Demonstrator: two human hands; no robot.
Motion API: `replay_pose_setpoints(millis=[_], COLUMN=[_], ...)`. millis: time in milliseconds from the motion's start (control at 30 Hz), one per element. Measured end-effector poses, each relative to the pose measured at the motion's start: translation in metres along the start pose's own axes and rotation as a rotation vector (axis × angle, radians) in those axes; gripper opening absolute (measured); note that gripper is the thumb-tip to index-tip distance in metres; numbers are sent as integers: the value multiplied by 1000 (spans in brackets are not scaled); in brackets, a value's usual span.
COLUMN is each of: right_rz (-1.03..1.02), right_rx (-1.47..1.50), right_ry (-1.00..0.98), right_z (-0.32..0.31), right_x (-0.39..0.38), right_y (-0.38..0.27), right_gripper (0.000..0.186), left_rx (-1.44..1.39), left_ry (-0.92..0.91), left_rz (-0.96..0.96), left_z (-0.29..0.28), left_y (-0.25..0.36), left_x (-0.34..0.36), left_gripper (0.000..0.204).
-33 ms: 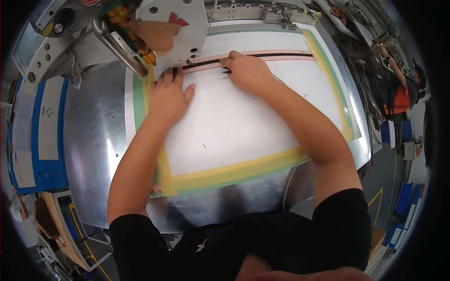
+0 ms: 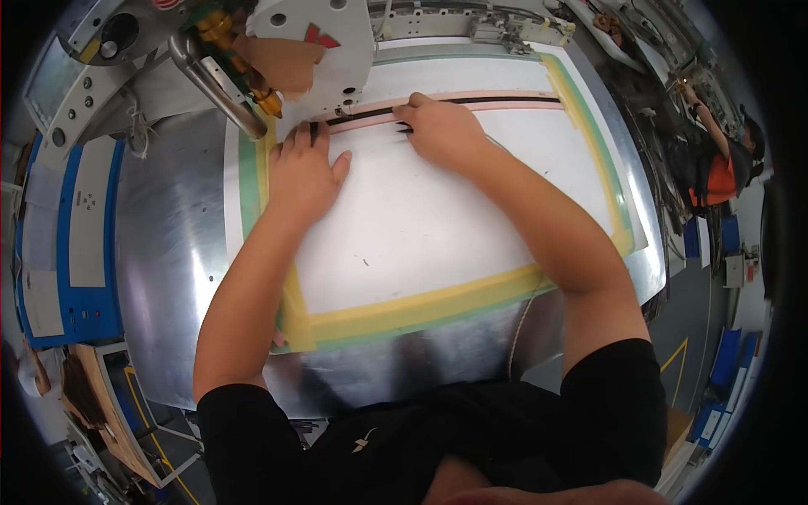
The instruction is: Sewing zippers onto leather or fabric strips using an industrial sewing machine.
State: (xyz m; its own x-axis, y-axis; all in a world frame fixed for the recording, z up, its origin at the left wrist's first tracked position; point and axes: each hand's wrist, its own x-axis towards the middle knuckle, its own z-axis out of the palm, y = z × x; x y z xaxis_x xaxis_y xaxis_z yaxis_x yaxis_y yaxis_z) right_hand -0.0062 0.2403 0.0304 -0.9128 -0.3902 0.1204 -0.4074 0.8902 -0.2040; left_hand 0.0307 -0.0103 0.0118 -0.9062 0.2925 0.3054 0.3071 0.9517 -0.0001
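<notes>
From where I stand, the black strip (image 2: 513, 99) lies in the long slot at the far side of the white sheet (image 2: 421, 227), between pink edging bands (image 2: 526, 106), and shows as far as the right end. I'd judge it mostly laid in. The stretch under the hands seems to be what is being tended now, so that part looks unfinished; I see no stitching from here.

The left hand (image 2: 305, 181) lies flat with its fingers spread, tips at the strip's left end. The right hand (image 2: 442, 130) is curled over the middle, apparently gripping a dark pointed tool (image 2: 406, 130) whose tips poke out; whether it pinches the strip too, I can't tell. Yellow tape (image 2: 421, 295) borders the sheet on the metal desk (image 2: 168, 219), beneath the white machine head (image 2: 345, 50).
</notes>
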Motion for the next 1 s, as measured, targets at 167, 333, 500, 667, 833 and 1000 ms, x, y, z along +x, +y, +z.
replay_pose_setpoints(millis=[167,333,500,667,833,1000], right_rz=[-25,-49,-59,7,-9,-13], right_rx=[-12,4,16,-21,-15,-31], right_ry=[-13,20,-3,-8,8,-4], right_z=[2,2,2,-7,-10,0], right_x=[9,5,8,-9,-10,-1], right_y=[-17,-17,-28,4,2,-13], right_gripper=[31,30,36,35,35,34], left_rx=[-58,-59,-52,-39,-44,-70], left_ry=[47,40,33,-25,-48,-23], left_rz=[59,12,-1,-68,-63,-46], left_z=[5,7,0,-4,-4,0], left_y=[6,22,-6,-19,-19,-15], left_x=[7,10,-3,-10,-7,-5], left_gripper=[55,53,55,59,65,64])
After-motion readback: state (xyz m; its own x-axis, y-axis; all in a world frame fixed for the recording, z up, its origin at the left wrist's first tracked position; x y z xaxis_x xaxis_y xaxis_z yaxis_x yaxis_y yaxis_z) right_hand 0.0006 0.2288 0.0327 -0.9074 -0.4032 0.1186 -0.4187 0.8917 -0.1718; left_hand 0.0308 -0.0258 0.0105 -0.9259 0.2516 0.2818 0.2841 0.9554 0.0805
